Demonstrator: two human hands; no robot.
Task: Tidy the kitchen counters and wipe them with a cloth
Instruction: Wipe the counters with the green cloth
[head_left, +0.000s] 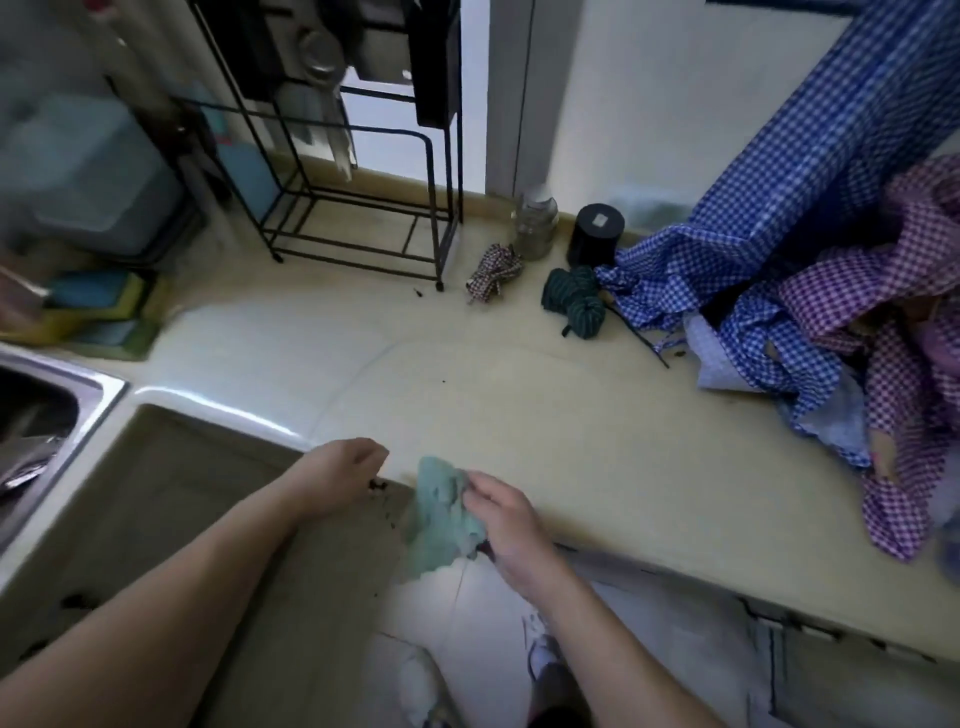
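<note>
Two bare hands meet at the front edge of the pale counter (519, 405). Our right hand (506, 514) has its fingers and thumb curled round a crumpled teal cloth (441, 512), bunched at the counter's lip, with much of it hanging past the edge. Our left hand (340, 473) sits just beside it at the same edge. Its fingers are loosely curled and the palm is turned away, so we cannot tell whether it holds anything. A few dark crumbs (377, 486) lie at the edge between the two hands, near the left fingertips.

Further out, a steel sink (98, 395) lies to the left, with blurred stacked sponges (98, 306) behind it. At the back stands a black wire rack (436, 208). To its right we see a small checked rag bundle (493, 273), a glass jar (535, 223), a black canister (595, 234) and a dark green striped bundle (574, 301). Blue gingham fabric (753, 234) and purple gingham fabric (893, 322) lie heaped on the right end.
</note>
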